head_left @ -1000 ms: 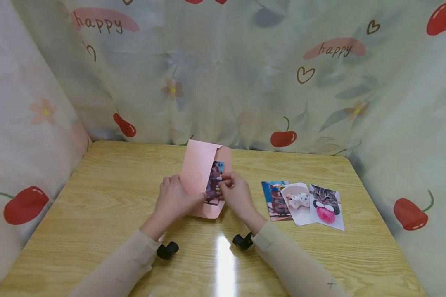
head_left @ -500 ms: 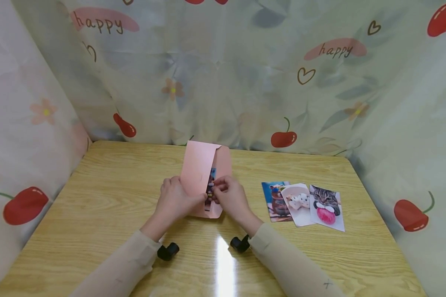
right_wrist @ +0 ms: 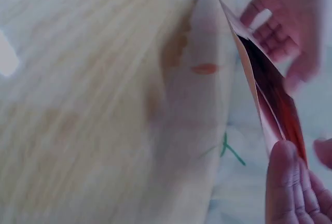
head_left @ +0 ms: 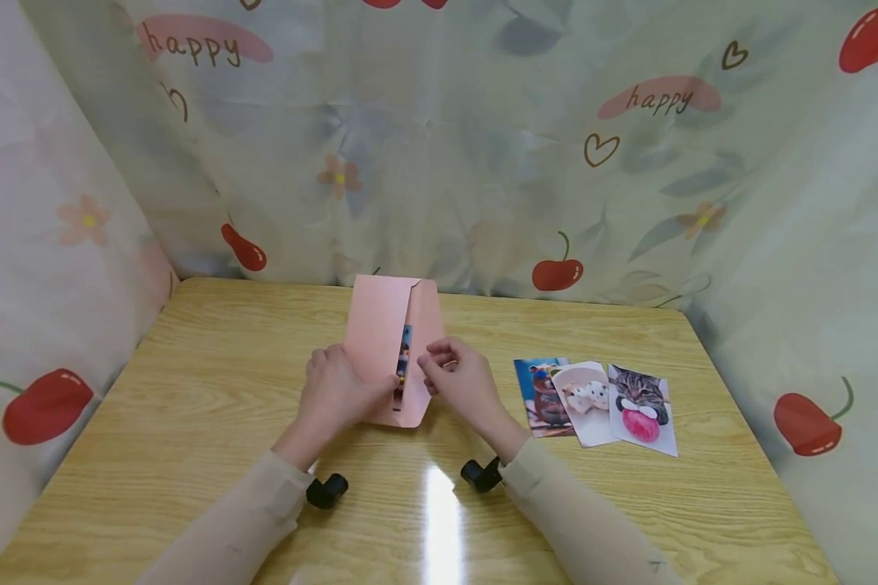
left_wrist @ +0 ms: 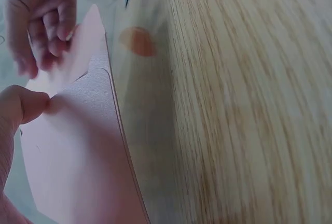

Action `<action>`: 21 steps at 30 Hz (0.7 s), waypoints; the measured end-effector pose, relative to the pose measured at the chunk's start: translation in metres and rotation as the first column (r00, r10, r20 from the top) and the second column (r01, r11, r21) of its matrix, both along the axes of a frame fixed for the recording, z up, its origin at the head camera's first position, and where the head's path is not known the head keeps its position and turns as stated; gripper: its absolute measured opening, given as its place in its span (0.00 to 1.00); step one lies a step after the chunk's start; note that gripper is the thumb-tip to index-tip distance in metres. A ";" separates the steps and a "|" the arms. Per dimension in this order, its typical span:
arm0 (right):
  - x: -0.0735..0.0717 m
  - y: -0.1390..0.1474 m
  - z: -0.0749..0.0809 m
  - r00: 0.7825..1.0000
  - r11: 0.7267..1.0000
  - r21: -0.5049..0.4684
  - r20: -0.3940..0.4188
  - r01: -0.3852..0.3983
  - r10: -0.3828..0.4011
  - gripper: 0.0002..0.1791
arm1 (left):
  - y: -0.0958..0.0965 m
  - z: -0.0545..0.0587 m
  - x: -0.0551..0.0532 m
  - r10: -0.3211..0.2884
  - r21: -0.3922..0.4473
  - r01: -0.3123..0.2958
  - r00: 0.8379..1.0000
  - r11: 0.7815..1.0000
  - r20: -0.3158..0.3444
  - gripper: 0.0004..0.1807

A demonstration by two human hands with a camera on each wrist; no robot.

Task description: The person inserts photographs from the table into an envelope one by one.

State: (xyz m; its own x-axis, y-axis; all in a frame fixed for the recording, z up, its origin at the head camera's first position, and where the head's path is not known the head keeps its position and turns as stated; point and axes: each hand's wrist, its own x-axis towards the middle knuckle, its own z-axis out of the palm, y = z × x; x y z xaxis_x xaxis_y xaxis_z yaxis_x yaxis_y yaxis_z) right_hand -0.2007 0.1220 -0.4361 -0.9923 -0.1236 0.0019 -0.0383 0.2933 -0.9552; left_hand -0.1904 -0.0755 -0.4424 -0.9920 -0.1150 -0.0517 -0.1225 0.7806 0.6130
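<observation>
A pink envelope [head_left: 379, 325] stands tilted over the table, its flap side turned right. My left hand [head_left: 334, 388] grips its left part, thumb on the front near the opening. Inside, only a narrow strip of a photo card [head_left: 403, 366] shows in the slit; the rest is hidden by the envelope. My right hand [head_left: 462, 382] is at the flap edge with fingers loosely bent and nothing between them. In the right wrist view, the fingers [right_wrist: 285, 182] of that hand overlap the lower end of the envelope [right_wrist: 249, 68], the thumb standing apart.
Three photo cards lie fanned on the table to the right: a bear-like figure [head_left: 549, 402], spotted white shapes in a bowl [head_left: 585, 396], and a cat with a pink ball [head_left: 642, 410]. A patterned curtain [head_left: 439, 162] hangs behind the wooden table [head_left: 190, 390].
The photo card has slid left, deeper into the envelope, leaving a thinner strip in sight. My right fingers have let go of it. Envelope and left hand have shifted slightly left.
</observation>
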 end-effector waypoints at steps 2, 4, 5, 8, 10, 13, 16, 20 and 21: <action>0.000 0.006 0.004 1.000 1.000 -0.023 -0.026 -0.005 0.004 0.16 | -0.002 -0.001 -0.001 0.006 -0.020 -0.006 1.000 1.000 0.001 0.53; 0.001 0.013 0.009 0.999 1.000 -0.028 -0.044 -0.005 0.003 0.18 | -0.005 -0.002 -0.002 0.005 -0.034 -0.005 1.000 0.999 -0.003 0.54; 0.001 0.018 0.011 0.999 1.000 -0.017 -0.051 -0.001 0.001 0.20 | -0.006 -0.002 -0.002 0.005 -0.038 -0.006 1.000 0.999 -0.005 0.54; 0.001 0.035 0.016 0.999 1.000 0.018 -0.051 0.019 -0.018 0.25 | -0.008 -0.003 -0.003 0.006 -0.041 -0.007 1.000 0.999 -0.010 0.55; 0.001 0.049 0.017 0.998 0.998 0.042 -0.047 0.039 -0.037 0.29 | -0.009 -0.004 -0.002 0.003 -0.040 -0.003 1.000 0.999 -0.011 0.55; 0.000 0.073 0.017 0.997 0.995 0.070 -0.039 0.072 -0.070 0.32 | -0.010 -0.004 -0.002 -0.004 -0.046 0.003 1.000 0.999 -0.014 0.55; 0.001 0.101 0.014 0.994 0.987 0.122 -0.046 0.107 -0.102 0.34 | -0.012 -0.003 -0.001 -0.008 -0.045 0.008 1.000 0.999 -0.013 0.55; 0.005 0.141 0.011 0.988 0.972 0.181 -0.035 0.153 -0.149 0.37 | -0.013 -0.002 0.001 -0.012 -0.035 0.012 1.000 0.999 -0.005 0.56; 0.006 0.151 0.010 0.986 0.966 0.198 -0.030 0.167 -0.165 0.38 | -0.013 -0.002 0.001 -0.015 -0.032 0.015 1.000 0.999 -0.003 0.56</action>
